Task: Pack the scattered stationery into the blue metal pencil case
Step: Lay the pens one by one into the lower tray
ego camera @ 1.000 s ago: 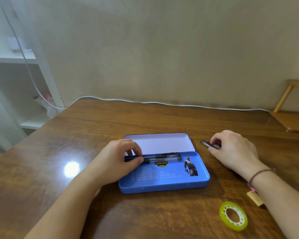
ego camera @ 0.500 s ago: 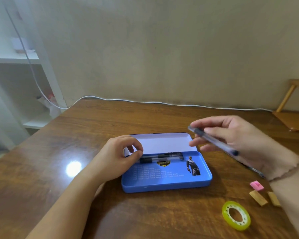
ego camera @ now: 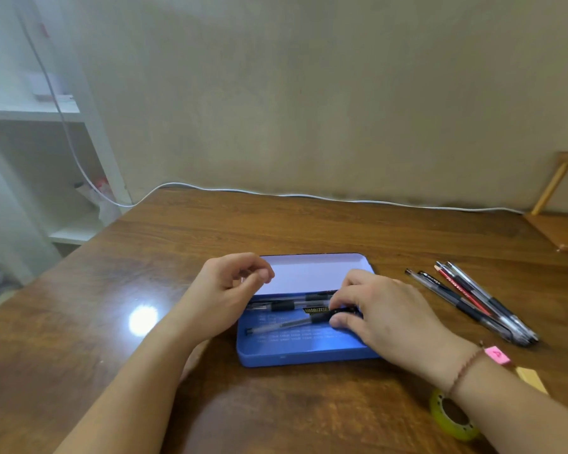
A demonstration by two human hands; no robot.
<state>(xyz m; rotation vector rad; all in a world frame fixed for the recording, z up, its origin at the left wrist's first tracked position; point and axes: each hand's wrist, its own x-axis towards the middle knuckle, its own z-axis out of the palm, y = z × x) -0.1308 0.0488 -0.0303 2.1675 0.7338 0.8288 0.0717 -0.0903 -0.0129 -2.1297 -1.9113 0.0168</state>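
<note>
From the head camera, the open blue metal pencil case (ego camera: 304, 353) lies near the middle of the brown wooden table (ego camera: 118, 322), its pale lid (ego camera: 312, 273) tipped back toward the far edge. The right hand (ego camera: 386, 314) pinches the dark grip of a clear-barrelled pen (ego camera: 282, 326) lying slantwise inside the tray; a second clear pen (ego camera: 286, 304) lies along the tray's far wall. The left hand (ego camera: 230, 290) hovers over the case's left end, fingers loosely curled, holding nothing (thumb and forefinger nearly meet). Toward the right edge lies a bundle of loose pens and a red pencil (ego camera: 473, 301). Near the front right corner sit a pink eraser (ego camera: 498, 354), a tan eraser (ego camera: 532, 378) and a yellow-green tape roll (ego camera: 453, 421), partly hidden by the forearm.
</note>
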